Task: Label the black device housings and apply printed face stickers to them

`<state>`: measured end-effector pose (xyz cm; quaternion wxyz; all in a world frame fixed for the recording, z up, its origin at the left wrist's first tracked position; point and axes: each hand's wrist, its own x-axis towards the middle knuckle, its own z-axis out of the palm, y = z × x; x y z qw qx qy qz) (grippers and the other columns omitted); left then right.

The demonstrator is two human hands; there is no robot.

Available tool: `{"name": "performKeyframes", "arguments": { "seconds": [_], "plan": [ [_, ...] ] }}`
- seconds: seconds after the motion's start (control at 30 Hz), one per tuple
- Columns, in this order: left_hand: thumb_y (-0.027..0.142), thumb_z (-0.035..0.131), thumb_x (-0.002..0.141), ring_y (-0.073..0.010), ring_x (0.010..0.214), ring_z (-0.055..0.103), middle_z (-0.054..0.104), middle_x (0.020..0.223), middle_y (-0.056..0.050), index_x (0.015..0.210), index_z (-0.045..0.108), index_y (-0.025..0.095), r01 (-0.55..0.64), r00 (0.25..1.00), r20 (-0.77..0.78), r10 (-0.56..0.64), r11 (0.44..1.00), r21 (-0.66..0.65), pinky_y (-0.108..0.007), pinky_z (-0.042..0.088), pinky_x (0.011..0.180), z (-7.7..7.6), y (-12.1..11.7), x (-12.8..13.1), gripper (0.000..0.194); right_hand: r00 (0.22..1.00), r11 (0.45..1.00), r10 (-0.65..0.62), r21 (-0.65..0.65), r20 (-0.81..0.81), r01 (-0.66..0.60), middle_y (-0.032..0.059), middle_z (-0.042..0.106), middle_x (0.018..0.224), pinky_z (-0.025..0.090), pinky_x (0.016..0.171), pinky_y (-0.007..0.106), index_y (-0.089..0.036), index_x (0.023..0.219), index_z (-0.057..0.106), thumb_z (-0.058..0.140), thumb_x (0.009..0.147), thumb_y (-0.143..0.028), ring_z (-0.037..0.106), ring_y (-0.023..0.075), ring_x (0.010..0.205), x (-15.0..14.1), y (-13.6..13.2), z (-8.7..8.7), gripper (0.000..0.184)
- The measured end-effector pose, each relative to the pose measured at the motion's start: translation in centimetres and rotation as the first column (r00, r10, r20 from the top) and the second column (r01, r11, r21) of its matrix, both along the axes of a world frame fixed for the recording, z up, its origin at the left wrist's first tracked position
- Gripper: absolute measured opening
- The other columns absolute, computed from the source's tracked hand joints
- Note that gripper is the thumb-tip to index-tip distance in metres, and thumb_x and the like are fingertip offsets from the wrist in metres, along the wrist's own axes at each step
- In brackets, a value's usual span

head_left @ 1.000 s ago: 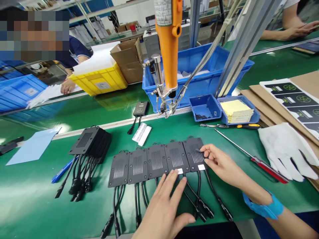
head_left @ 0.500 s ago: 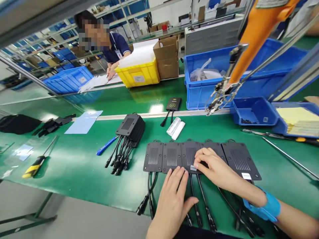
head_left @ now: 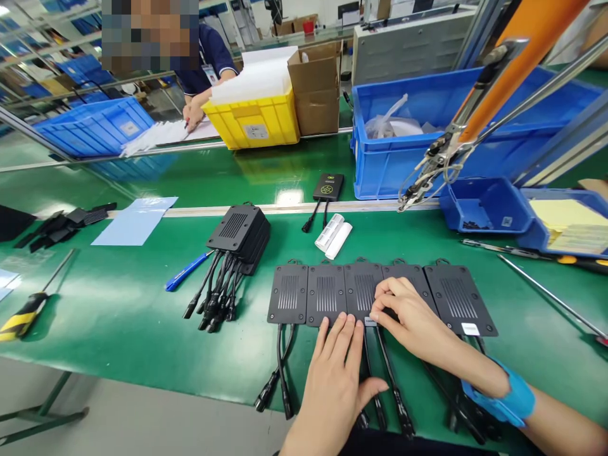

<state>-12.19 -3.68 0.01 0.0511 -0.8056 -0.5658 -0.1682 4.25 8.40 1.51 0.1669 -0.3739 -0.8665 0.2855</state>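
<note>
On the green bench (head_left: 142, 342), seen from my head camera, five flat black boxes (head_left: 325, 288) stand edge to edge in a row before me, their cables trailing toward me. My left hand (head_left: 335, 373) lies palm down with its fingers stretched out and the thumb spread away, gripping nothing; its fingertips rest along the lower edges of the second and middle boxes. My right hand (head_left: 403, 310) reaches over the fourth box and partly covers it, thumb and forefinger pinched together on a small label (head_left: 370, 322) at the middle box's lower edge. A blue band (head_left: 503, 392) circles my right wrist. On the far right box, a white label (head_left: 470, 329) sits near the lower edge.

Just beyond the row lie two white rolls (head_left: 332, 234). To the left I see a stack of black boxes (head_left: 237, 231) with bunched cables, a blue pen-like tool (head_left: 187, 272) beside it, and farther off a yellow-and-black screwdriver (head_left: 23, 316). Across the bench, a co-worker's hand (head_left: 192, 114) is on papers next to a yellow bin (head_left: 270, 120).
</note>
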Motion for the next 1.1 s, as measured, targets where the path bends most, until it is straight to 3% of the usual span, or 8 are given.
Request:
{"name": "performKeyframes", "arguments": {
  "seconds": [0.3, 0.53, 0.83, 1.0, 1.1],
  "plan": [
    [0.065, 0.039, 0.092, -0.0329, 0.131, 0.051, 0.06, 0.132, -0.021, 0.135, 0.048, 0.004, 0.001, 1.0, 0.004, -0.001, 1.0, -0.001, -0.054, 0.046, 0.107, -0.2, 0.0, 0.1, 0.075, 1.0, 1.0, 0.003, 0.019, -0.004, -0.002, 0.0088, 0.054, 0.095, 0.048, 0.081, 0.044, -0.018, 0.076, 0.058, 0.052, 0.093, -0.016, 0.049, 0.0255, 0.094, 0.1, 0.0, 0.1, 0.018],
    [0.072, 0.041, 0.086, -0.0367, 0.128, 0.052, 0.059, 0.132, -0.022, 0.14, 0.045, 0.007, 0.008, 0.999, -0.037, -0.009, 1.0, -0.011, -0.06, 0.049, 0.101, -0.2, 0.1, 0.3, 0.084, 1.0, 1.0, -0.001, 0.027, -0.002, 0.001, 0.0088, 0.054, 0.096, 0.048, 0.08, 0.044, -0.018, 0.076, 0.057, 0.052, 0.092, -0.015, 0.048, 0.0252, 0.093, 0.1, 0.0, 0.0, 0.018],
    [0.074, 0.043, 0.084, -0.0352, 0.125, 0.056, 0.062, 0.129, -0.02, 0.136, 0.052, 0.015, -0.038, 0.999, -0.022, 0.039, 0.999, 0.023, -0.059, 0.049, 0.102, -0.5, 0.1, 0.7, 0.079, 1.0, 0.998, 0.005, 0.06, 0.009, -0.006, 0.0085, 0.056, 0.095, 0.05, 0.078, 0.042, -0.019, 0.076, 0.058, 0.052, 0.091, -0.015, 0.051, 0.0248, 0.091, 0.1, -0.1, 0.1, 0.017],
    [0.075, 0.059, 0.075, -0.0382, 0.118, 0.06, 0.065, 0.123, -0.021, 0.131, 0.056, 0.012, -0.061, 0.995, -0.071, 0.064, 0.998, 0.035, -0.06, 0.051, 0.099, -0.3, 0.4, 1.3, 0.084, 0.999, 0.995, 0.037, 0.093, 0.014, -0.039, 0.0083, 0.058, 0.094, 0.052, 0.078, 0.042, -0.02, 0.076, 0.059, 0.052, 0.092, -0.015, 0.053, 0.0248, 0.092, 0.2, 0.3, 0.4, 0.018],
    [0.075, 0.066, 0.069, -0.0387, 0.117, 0.061, 0.065, 0.123, -0.021, 0.13, 0.057, 0.012, -0.063, 0.993, -0.1, 0.065, 0.998, 0.019, -0.059, 0.052, 0.098, 0.0, 0.5, 1.4, 0.088, 0.999, 0.994, 0.035, 0.102, -0.017, -0.033, 0.0089, 0.058, 0.098, 0.053, 0.082, 0.042, -0.02, 0.089, 0.062, 0.046, 0.096, -0.017, 0.057, 0.0236, 0.095, 0.7, 0.3, 1.1, 0.018]
  ]
}}
